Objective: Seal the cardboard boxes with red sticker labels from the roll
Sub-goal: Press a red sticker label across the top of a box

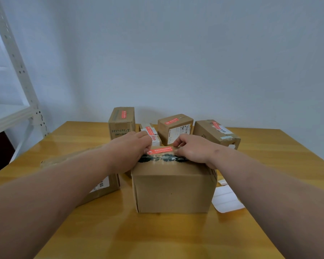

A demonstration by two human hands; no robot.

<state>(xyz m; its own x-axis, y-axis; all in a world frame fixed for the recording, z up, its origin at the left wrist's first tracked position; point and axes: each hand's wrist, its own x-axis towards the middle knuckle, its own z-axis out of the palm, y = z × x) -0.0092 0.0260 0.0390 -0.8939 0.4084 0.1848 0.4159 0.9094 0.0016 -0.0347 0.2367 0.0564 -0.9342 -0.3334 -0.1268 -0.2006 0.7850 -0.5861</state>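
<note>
Both hands press a red rectangular sticker label (162, 150) onto the top of the nearest brown cardboard box (173, 189).

Left hand (131, 148) has its fingers curled down on the label's left end, and right hand (192, 148) pinches the right end between thumb and bent fingers; the label lies across the box top just behind a strip of clear tape with dark print (162, 158). This box stands on the yellow wooden bench (157, 236), near its front. Four more cardboard boxes with red labels already on them (175, 126) stand in a row behind it, near the grey wall. Another cardboard box (105, 187) lies partly hidden under the left forearm. A white strip of backing paper (225, 200) lies on the bench just right of the near box. A white metal shelf rack (17, 86) stands at the left.
</note>
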